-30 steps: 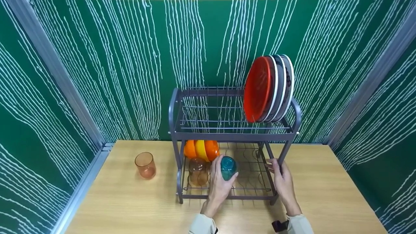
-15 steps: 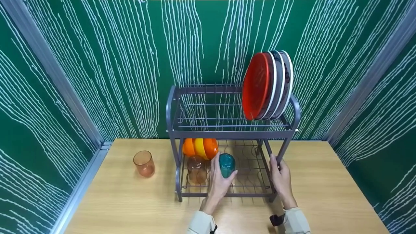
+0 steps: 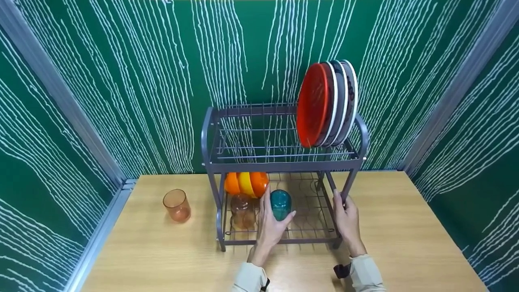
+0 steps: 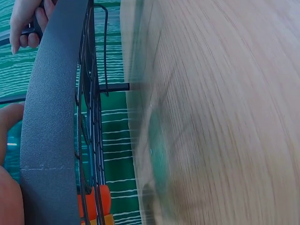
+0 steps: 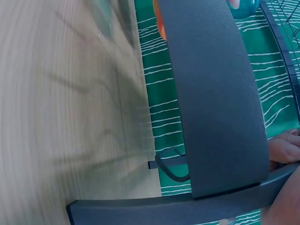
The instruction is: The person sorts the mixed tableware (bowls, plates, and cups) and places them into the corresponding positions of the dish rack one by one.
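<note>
A teal glass (image 3: 280, 205) stands upside down on the lower tier of a dark grey dish rack (image 3: 284, 166). My left hand (image 3: 271, 227) is around its near left side, fingers fairly straight along the glass and thumb spread out past its lower right. In the left wrist view, teal glass (image 4: 14, 149) shows between finger and thumb, partly hidden by the rack's front bar. My right hand (image 3: 347, 217) grips the rack's right front post. To the left of the teal glass, a clear amber-brown glass (image 3: 242, 213) stands on the same tier.
Orange and yellow bowls (image 3: 246, 184) sit on edge at the lower tier's back left. Upright plates, a red plate (image 3: 311, 105) foremost, fill the upper tier's right end. A pinkish-orange glass (image 3: 177, 206) stands on the wooden table (image 3: 162, 259), left of the rack.
The left hand's fingers and thumb have spread wider around the teal glass, which has settled lower on the rack. The right hand has closed around the post. The head view has shifted slightly.
</note>
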`<move>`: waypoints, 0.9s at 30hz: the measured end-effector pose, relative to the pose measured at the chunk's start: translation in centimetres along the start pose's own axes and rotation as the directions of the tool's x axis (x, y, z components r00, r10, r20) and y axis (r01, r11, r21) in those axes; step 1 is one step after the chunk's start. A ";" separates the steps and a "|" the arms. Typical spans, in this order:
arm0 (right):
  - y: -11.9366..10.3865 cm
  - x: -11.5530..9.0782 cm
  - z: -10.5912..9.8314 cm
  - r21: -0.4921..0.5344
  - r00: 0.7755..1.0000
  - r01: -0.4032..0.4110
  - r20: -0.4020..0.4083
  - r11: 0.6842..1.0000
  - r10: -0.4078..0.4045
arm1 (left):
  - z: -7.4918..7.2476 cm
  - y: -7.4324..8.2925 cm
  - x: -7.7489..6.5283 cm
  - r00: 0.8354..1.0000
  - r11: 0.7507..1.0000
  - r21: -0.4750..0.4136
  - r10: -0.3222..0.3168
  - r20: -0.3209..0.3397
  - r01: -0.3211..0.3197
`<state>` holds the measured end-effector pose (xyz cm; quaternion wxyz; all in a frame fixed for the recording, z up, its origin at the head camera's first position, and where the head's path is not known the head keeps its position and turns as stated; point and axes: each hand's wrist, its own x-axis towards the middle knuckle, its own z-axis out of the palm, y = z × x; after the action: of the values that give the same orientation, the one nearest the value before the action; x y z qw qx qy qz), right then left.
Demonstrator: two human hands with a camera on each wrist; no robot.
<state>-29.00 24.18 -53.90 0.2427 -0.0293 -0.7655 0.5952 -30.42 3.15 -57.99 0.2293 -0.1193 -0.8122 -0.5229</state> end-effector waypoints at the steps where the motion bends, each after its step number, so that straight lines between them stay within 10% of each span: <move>1: -0.1 0.0 0.1 0.002 1.000 -0.001 0.001 1.000 0.001 | -0.1 0.0 0.0 1.000 1.000 -0.003 0.002 -0.003 -0.002; 27: 4.0 1.1 0.4 0.053 0.999 0.036 -0.010 0.998 -0.035 | -5.6 3.1 -2.2 0.983 0.988 -0.044 0.140 -0.118 -0.146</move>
<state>-31.08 25.33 -57.26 0.2574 -0.0120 -0.7486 0.6109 -25.80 -0.47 -54.64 0.3094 -0.1529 -0.7731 -0.5322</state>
